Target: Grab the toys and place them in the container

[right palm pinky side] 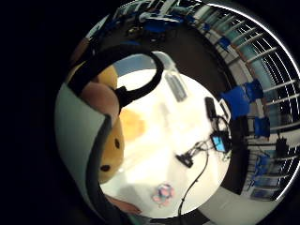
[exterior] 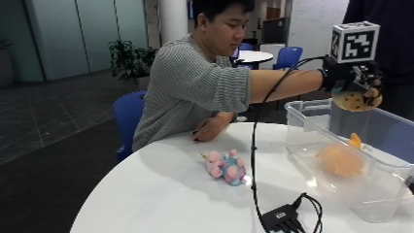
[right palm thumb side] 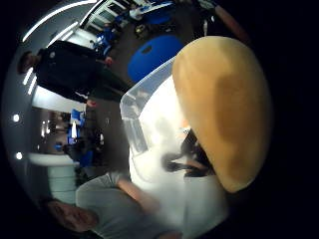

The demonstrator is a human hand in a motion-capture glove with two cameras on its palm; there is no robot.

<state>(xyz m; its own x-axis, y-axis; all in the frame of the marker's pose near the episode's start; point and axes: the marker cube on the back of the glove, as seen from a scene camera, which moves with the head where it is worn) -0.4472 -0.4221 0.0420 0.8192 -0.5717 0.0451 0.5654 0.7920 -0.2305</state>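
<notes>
Currently the right hand [exterior: 353,85] holds a yellow toy [exterior: 353,101], fingers curled round it, above the container [exterior: 310,127]. It should lower inside the walls before letting go, beside the orange toy [exterior: 340,160].

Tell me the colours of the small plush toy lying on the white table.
The small plush toy is pink and light blue, seen best in the outside view.

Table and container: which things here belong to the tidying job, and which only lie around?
Job: gloved right hand holding a yellow plush toy above the clear container; orange toy inside it; pink-and-blue toy on the table.
Lying about: black cable box.
</notes>
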